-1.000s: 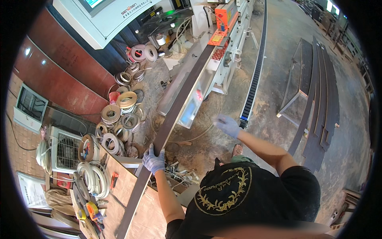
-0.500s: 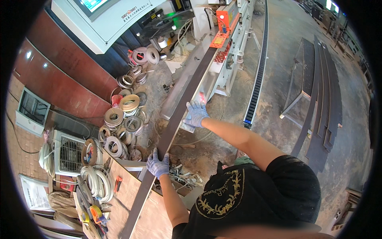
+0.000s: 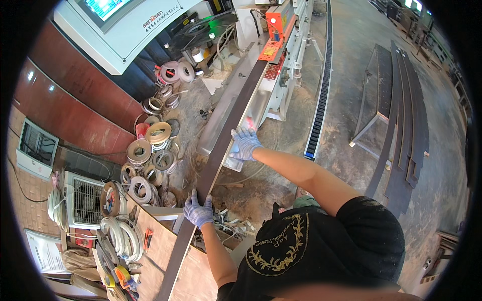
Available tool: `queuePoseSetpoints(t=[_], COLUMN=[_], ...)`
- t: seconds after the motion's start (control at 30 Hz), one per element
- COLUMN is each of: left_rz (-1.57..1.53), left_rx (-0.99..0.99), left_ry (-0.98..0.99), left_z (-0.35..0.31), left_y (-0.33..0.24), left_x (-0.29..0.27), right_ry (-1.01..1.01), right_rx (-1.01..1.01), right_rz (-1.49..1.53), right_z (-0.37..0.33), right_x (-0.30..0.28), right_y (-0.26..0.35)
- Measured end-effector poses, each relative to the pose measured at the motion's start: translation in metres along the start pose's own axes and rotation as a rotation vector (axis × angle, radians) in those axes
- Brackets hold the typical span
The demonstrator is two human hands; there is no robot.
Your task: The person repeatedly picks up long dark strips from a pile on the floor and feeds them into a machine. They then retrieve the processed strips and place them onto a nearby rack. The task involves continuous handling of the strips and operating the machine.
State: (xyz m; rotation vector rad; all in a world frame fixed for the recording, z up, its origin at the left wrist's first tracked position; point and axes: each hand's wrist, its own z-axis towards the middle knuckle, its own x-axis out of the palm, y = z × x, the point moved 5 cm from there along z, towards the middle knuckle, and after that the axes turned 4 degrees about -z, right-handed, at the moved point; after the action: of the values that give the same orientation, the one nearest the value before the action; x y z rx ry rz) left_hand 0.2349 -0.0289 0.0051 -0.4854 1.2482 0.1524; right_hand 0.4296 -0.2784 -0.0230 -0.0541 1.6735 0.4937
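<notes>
A long, narrow dark brown board point(image 3: 228, 135) runs from the lower left up to a machine at the top, its far end at an orange guard point(image 3: 270, 51). My left hand point(image 3: 199, 210), in a pale grey-purple knit glove, straddles the board, its thumb toward the right edge and its fingers over the top and left side. Farther up, my right hand point(image 3: 245, 144), gloved the same way, lies against the board's right edge with its fingers outstretched and spread. The board's underside is hidden.
Rolls of edge banding point(image 3: 140, 150) cover the floor at left. A plywood table point(image 3: 150, 251) under the board's near end holds an orange-handled cutter point(image 3: 147, 239). A roller track point(image 3: 321, 100) runs right of the machine. Dark boards point(image 3: 404, 130) lie beyond a metal-legged stand point(image 3: 369, 129).
The view has shifted slightly, so the machine and surroundings appear a little farther left. Both hands keep nearly the same places on the board.
</notes>
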Motion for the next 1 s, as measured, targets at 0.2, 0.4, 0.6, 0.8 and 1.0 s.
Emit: queuePoseSetpoints(t=[0.2,0.4,0.6,0.8,1.0], left_rz=[0.0,-0.008,0.018,-0.001,0.003], left_rx=[0.0,0.005,-0.002,-0.022,0.006], left_ry=[-0.005,-0.007,0.006,0.02,0.002], left_z=[0.002,0.003,0.005,0.007,0.009], left_y=[0.0,-0.004,-0.006,-0.009,-0.015], left_x=[0.003,0.003,0.007,0.009,0.012], right_ry=[0.013,0.017,0.01,0.013,-0.002], right_rx=[-0.013,-0.011,-0.009,-0.013,-0.01], right_rz=[0.001,0.008,0.012,0.01,0.02], right_z=[-0.001,-0.001,0.001,0.006,0.008], right_x=[-0.004,-0.007,-0.007,-0.008,-0.011], right_y=[-0.001,-0.003,-0.006,-0.011,-0.016])
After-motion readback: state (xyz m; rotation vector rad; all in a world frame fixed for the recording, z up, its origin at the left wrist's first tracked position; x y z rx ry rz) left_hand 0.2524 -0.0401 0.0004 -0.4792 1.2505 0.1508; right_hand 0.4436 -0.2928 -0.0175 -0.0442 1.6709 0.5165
